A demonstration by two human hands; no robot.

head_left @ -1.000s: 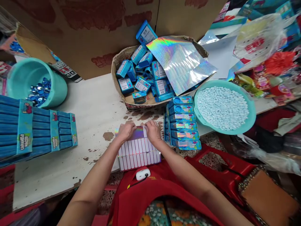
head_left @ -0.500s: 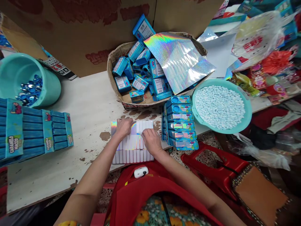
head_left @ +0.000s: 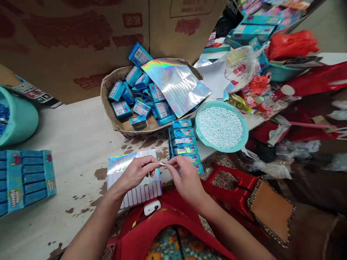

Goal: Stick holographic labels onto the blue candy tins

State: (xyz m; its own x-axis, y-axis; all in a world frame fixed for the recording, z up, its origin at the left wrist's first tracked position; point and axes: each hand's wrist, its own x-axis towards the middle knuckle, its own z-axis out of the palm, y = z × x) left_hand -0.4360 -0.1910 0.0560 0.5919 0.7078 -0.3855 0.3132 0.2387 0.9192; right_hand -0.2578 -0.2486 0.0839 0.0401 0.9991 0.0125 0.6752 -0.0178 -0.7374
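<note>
Both hands meet above the right edge of a holographic sticker sheet [head_left: 141, 193]. A small shiny sticker strip [head_left: 162, 164] is stretched between the fingertips. My left hand [head_left: 139, 171] pinches its left end, and my right hand [head_left: 187, 177] pinches the other. The sheet lies on the table with rows of narrow strips showing; the left hand covers part of it. Just beyond the right hand stands a row of blue candy tins [head_left: 184, 141] in a display tray. Some tins have a shiny strip across the top. The right hand hides the nearest ones partly.
A cardboard tray [head_left: 108, 112] of blue tins stands behind, with a holographic sheet [head_left: 176, 86] over it. A turquoise basin [head_left: 238, 144] of white candies is at right. Stacked tins [head_left: 32, 177] and a turquoise bucket [head_left: 24, 121] are at left. A red stool [head_left: 230, 180] stands right.
Both hands have lifted off the sticker sheet and moved right, toward the row of tins. A small strip is now held between them. The camera view has swung right.
</note>
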